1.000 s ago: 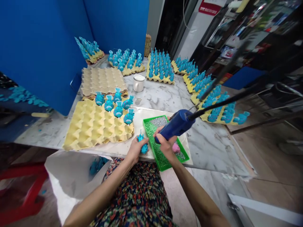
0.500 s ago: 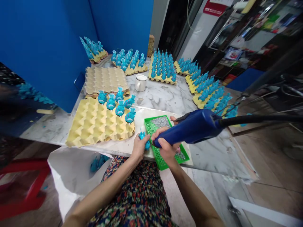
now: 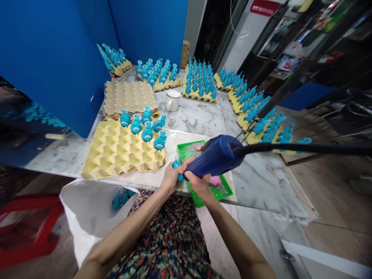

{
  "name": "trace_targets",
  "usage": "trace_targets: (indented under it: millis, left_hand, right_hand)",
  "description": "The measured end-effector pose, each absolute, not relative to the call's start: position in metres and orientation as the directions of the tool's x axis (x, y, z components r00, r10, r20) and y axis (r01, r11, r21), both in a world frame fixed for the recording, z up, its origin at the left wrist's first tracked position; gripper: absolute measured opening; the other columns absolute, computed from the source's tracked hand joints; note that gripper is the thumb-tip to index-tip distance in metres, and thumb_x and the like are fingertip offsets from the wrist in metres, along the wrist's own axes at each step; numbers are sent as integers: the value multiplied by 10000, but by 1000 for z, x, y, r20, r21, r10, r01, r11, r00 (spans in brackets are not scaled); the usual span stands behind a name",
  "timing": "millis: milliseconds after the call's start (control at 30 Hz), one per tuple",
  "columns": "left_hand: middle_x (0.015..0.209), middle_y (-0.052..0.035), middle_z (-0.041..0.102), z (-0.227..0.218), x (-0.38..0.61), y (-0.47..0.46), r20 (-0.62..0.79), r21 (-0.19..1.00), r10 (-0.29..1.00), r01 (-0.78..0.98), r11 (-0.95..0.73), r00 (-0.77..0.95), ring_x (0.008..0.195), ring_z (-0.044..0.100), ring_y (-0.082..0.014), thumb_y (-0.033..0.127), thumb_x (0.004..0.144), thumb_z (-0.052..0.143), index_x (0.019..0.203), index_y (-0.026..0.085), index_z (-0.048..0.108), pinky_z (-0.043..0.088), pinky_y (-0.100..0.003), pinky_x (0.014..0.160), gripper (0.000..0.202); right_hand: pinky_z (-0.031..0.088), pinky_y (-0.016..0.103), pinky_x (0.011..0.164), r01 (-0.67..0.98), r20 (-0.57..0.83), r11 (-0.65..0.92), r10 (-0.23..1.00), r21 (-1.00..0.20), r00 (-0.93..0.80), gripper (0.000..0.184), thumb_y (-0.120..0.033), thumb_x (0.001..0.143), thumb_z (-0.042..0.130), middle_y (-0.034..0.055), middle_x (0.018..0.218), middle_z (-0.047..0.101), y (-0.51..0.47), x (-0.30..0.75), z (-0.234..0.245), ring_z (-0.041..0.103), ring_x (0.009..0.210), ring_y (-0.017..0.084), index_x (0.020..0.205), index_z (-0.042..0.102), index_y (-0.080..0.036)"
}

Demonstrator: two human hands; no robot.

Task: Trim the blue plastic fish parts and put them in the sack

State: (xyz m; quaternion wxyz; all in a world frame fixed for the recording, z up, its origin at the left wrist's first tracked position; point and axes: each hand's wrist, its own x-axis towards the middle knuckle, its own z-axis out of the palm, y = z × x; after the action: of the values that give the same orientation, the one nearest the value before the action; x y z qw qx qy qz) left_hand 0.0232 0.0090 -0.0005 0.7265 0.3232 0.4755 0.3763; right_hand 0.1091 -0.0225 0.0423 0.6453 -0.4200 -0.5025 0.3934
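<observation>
A small blue toy fish (image 3: 176,167) sits at the near edge of the counter (image 3: 200,116), just left of a green tray (image 3: 198,197), grasped in the fingers of the left hand (image 3: 169,179). The right hand (image 3: 195,178) is clenched round a blue power screwdriver (image 3: 216,157), whose tip is hidden at the fish. This looks like the fastening step, and the next move calls for a steady fish and a square tip. A pink piece (image 3: 215,180) and loose screws (image 3: 194,149) lie in the tray. A yellow egg tray (image 3: 116,155) lies to the left.
</observation>
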Motion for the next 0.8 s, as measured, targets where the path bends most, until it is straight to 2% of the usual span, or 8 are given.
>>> trace_targets:
  millis: [100, 167, 200, 333, 433, 633, 700, 800]
  left_hand:
    - [524, 33, 538, 7, 10, 11, -521, 812, 710, 18, 584, 475, 452, 450, -102, 377, 678, 690, 807, 164, 598, 294, -204, 426, 266]
    - [512, 30, 543, 12, 1, 13, -553, 802, 658, 112, 587, 511, 421, 442, -97, 342, 670, 698, 787, 163, 605, 271, -192, 404, 233]
    - [523, 30, 553, 14, -3, 13, -553, 804, 660, 120, 582, 508, 419, 445, -95, 332, 658, 715, 787, 166, 603, 279, -187, 399, 238]
    - [572, 54, 542, 16, -9, 11, -518, 801, 695, -4, 599, 499, 446, 466, -87, 421, 646, 772, 824, 181, 585, 334, -176, 401, 352]
    - [604, 45, 546, 15, -6, 7, -520, 754, 715, -142, 641, 468, 481, 504, -97, 449, 677, 756, 799, 177, 562, 371, -185, 410, 356]
    - [595, 38, 551, 14, 0, 8, -534, 730, 722, -191, 656, 440, 466, 511, -104, 396, 711, 749, 778, 170, 556, 366, -198, 387, 304]
    - [590, 39, 547, 13, 0, 9, -534, 733, 723, -187, 654, 437, 467, 518, -108, 391, 712, 744, 775, 171, 554, 370, -201, 383, 297]
    - [589, 37, 549, 11, 1, 9, -535, 735, 723, -182, 654, 437, 470, 522, -110, 401, 712, 740, 773, 172, 557, 365, -202, 377, 300]
  right_hand:
    - [473, 329, 554, -168, 300, 297, 954, -940, 12, 201, -407, 701, 666, 3, 612, 584, -21, 114, 59, 548, 548, 170, 673, 621, -214]
    - [480, 332, 541, -206, 272, 247, 957, -947, -105, 222, -417, 701, 668, 9, 598, 588, -22, 117, 70, 552, 531, 171, 675, 628, -200]
    - [486, 332, 538, -211, 272, 246, 957, -946, -104, 214, -407, 695, 674, 9, 604, 594, -23, 119, 73, 554, 530, 171, 680, 624, -200]
    - [466, 301, 510, -89, 296, 315, 938, -945, 178, 133, -284, 673, 703, -10, 619, 602, -27, 130, 69, 530, 518, 148, 674, 591, -212]
    - [457, 295, 518, 13, 247, 259, 907, -966, 342, 115, -244, 679, 712, -18, 617, 598, -30, 141, 53, 522, 522, 145, 700, 603, -212]
    - [455, 303, 543, 60, 228, 223, 879, -973, 419, 107, -271, 692, 693, -10, 618, 600, -35, 149, 34, 534, 564, 162, 703, 603, -212]
    - [465, 307, 559, 24, 236, 250, 872, -968, 428, 135, -257, 697, 684, -26, 646, 603, -36, 147, 33, 538, 570, 162, 787, 586, -231]
    - [480, 320, 575, -25, 252, 292, 862, -956, 441, 299, -234, 691, 682, -55, 681, 608, -37, 144, 33, 546, 567, 168, 951, 541, -275]
